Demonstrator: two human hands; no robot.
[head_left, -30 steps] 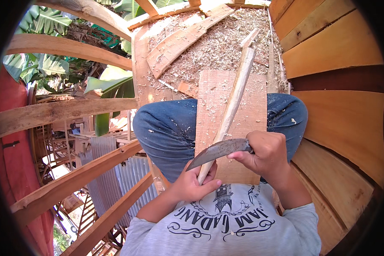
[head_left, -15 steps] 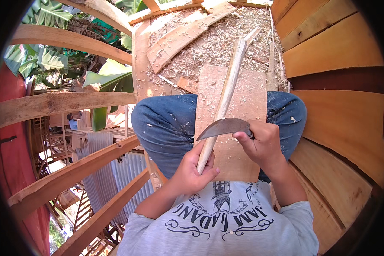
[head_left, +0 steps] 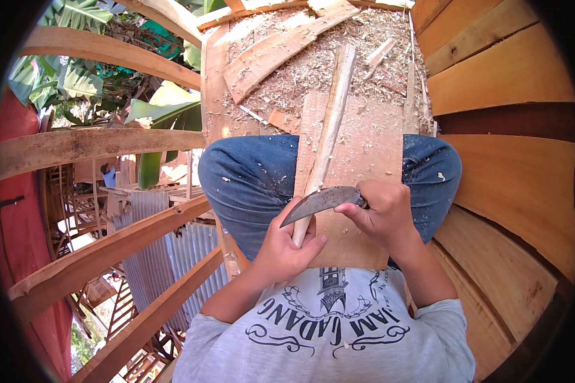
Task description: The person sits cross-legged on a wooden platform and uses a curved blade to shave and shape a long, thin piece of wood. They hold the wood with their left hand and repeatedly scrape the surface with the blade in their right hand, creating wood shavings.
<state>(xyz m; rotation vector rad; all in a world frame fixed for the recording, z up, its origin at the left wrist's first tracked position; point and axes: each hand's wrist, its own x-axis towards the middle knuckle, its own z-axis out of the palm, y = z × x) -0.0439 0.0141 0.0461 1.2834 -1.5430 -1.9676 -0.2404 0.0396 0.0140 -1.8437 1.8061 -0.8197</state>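
A long peeled wooden stick slants from my lap away toward the far side. Its near end is gripped by my left hand, fingers wrapped round it. My right hand is closed on the handle of a knife with a broad curved blade; most of the handle is hidden in the fist. The blade crosses over the stick, just beyond my left hand, its tip pointing left. Beneath the stick, a flat rectangular board lies across my lap between my knees.
Wood shavings cover the floor ahead, with an angled plank and a short wood piece among them. Wooden rails run along the left, with corrugated sheets beyond. A plank wall stands close on the right.
Both hands remain closed on their things. The knife has shifted slightly left and nearer to me along the stick, and the stick's far end has swung left.
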